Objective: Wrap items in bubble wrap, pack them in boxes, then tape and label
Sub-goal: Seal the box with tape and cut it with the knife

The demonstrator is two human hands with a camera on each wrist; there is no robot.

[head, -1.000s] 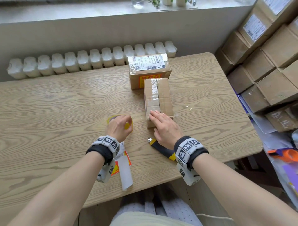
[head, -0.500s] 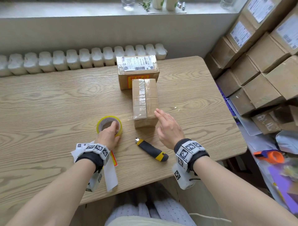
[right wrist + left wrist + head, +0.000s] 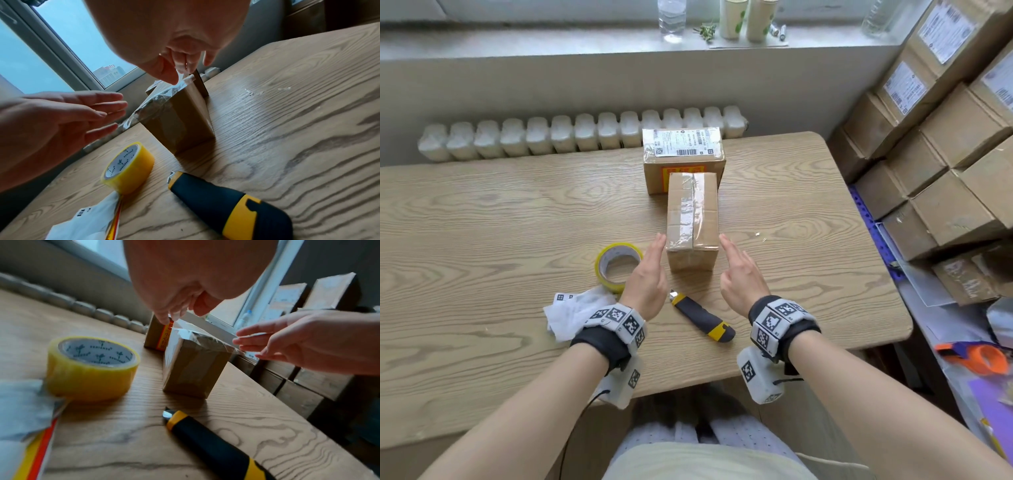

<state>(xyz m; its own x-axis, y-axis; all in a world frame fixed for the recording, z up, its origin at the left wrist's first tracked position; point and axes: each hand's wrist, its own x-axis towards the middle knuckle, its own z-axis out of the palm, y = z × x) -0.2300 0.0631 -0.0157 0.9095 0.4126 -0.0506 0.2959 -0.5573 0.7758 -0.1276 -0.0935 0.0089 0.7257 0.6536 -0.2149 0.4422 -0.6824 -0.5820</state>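
Wooden table: your left hand and right hand flank the taped box between them, fingers straight, gripping nothing, likely set to press its tape down; tape roll just outside your left hand.

Home packing room (stacked parcels)

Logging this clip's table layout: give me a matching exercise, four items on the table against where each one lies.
Things:
1. tape roll
2. utility knife
3. labelled box
4. taped box

Places:
A. between the two wrists, at the near edge
B. farthest back, by the radiator
C. between both open hands
D. just outside the left hand

Pairs: 1-D, 2-A, 3-B, 4-C. The right hand flanks the taped box's other side.
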